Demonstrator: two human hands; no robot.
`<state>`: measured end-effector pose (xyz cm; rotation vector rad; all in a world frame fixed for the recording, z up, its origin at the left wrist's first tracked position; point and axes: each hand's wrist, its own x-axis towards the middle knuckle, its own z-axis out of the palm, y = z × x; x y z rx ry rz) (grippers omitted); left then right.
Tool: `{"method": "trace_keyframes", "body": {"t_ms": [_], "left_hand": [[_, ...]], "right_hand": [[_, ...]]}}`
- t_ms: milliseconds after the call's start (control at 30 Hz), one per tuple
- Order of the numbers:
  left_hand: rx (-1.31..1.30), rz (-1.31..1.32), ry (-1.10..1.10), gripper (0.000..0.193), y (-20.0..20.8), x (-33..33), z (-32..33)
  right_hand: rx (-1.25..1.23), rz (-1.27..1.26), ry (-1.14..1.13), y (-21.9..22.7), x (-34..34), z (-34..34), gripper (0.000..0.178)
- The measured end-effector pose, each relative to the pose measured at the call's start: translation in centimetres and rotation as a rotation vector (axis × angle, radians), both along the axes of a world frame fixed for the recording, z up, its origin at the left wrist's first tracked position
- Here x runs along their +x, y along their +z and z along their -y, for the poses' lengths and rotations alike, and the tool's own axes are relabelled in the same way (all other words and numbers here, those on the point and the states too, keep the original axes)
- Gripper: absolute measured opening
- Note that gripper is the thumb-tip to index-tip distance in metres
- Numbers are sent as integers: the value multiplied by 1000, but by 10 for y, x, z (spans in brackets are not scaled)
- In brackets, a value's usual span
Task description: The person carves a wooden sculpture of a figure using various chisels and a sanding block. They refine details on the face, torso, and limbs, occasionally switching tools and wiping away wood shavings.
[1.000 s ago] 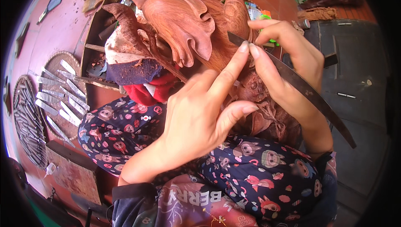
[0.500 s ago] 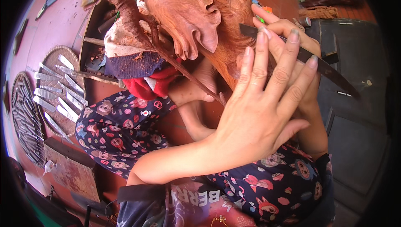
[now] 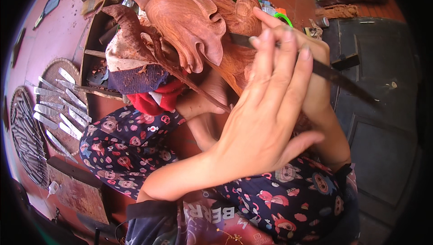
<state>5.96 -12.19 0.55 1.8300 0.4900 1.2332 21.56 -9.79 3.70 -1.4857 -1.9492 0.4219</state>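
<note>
I log the wood carving, reddish-brown, upper centre, propped on the lap above the patterned trousers. A long dark carving tool crosses from the carving toward the right. Right hand wraps the tool shaft, mostly hidden behind the left. Left hand is spread flat, fingers extended, fingertips touching the tool; grasping nothing. A row of metal chisels lies on a round woven tray, far left.
</note>
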Motion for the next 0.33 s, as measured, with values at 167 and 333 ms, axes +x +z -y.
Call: {"method": "trace_keyframes", "body": {"t_ms": [167, 333], "left_hand": [[-8, -1, -44, 111, 6, 2, -2], [49, -59, -9, 108, 4, 7, -6]], "right_hand": [[11, -85, 5, -1, 2, 3, 35], [-171, -102, -42, 12, -2, 9, 36]]}}
